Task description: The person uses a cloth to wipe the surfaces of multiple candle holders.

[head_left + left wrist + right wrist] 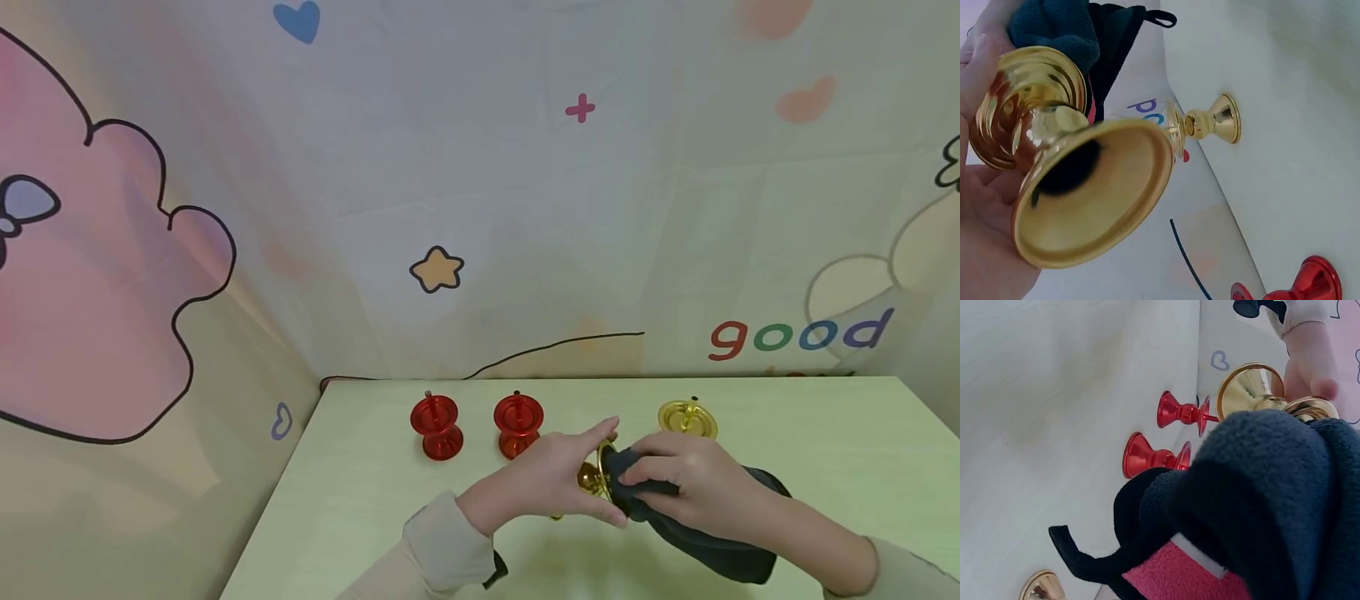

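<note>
Near the middle of the table, my left hand (536, 479) grips a shiny gold candle holder (590, 477) between thumb and fingers. The holder is tipped on its side. Its flared, hollow base (1129, 181) faces the left wrist camera. My right hand (708, 483) holds a dark blue-grey cloth (727, 533) and presses it into the holder's dish, so the dish's inside is covered. In the right wrist view the cloth (1272, 469) shows black edging, a hanging loop and a pink patch, and it hides the right fingers.
Two red candle holders (437, 425) (518, 425) stand upright at the back of the pale table (337, 500). Another gold candle holder (687, 418) stands at the back right, partly behind my right hand. A printed cloth backdrop (517, 208) rises behind the table's far edge.
</note>
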Motion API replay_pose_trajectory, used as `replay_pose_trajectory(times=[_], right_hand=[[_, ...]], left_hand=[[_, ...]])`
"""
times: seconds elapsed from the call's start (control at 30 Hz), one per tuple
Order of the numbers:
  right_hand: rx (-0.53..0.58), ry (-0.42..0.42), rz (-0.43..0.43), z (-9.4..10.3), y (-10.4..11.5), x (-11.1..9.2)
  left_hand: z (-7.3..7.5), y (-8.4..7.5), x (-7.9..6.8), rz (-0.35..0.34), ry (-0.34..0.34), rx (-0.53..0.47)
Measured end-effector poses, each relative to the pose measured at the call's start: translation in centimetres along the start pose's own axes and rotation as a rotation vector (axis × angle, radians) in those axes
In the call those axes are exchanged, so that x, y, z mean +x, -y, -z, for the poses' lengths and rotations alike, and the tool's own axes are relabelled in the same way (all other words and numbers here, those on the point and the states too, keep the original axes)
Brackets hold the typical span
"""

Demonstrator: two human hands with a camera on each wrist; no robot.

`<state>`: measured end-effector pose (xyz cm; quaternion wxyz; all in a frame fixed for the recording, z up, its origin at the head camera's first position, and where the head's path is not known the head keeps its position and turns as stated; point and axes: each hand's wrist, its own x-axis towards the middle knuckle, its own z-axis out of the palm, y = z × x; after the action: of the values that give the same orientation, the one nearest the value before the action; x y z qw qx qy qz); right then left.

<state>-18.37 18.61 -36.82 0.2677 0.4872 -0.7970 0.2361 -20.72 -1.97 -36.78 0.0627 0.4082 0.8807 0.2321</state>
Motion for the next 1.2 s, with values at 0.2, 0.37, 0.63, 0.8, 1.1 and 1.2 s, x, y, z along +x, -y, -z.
replay_pose_trajectory(times=[0.2,0.37,0.63,0.8,1.1,1.2], right_hand=[[0.063,-0.010,-0.095,0.0,0.1,0.1],[0.151,0.025,-0.188,-0.1,0.1,-0.2],[0.073,0.114,-0.077,-0.4,-0.1,-0.6],[0.005,0.093,0.085,-0.7,0.3,-0.4],[-0.017,0.105,0.034,-0.8,0.6,-0.2],[0.009,0.106,-0.026,-0.9,0.5,-0.3]], left_hand=[[-1.2,-0.7,-0.5,-0.165,-0.289,0.291],[-3.3,-0.6,-1.0,-0.271,-0.573,0.523],[-1.7,0.1,-1.2,-0.050,-0.084,0.059],[-0.5,1.5,-0.6,0.054,0.227,-0.292],[-1.9,0.8,-1.4,0.035,-0.008,-0.153],[-3.0,0.0,-1.9,0.005,-0.175,0.030]])
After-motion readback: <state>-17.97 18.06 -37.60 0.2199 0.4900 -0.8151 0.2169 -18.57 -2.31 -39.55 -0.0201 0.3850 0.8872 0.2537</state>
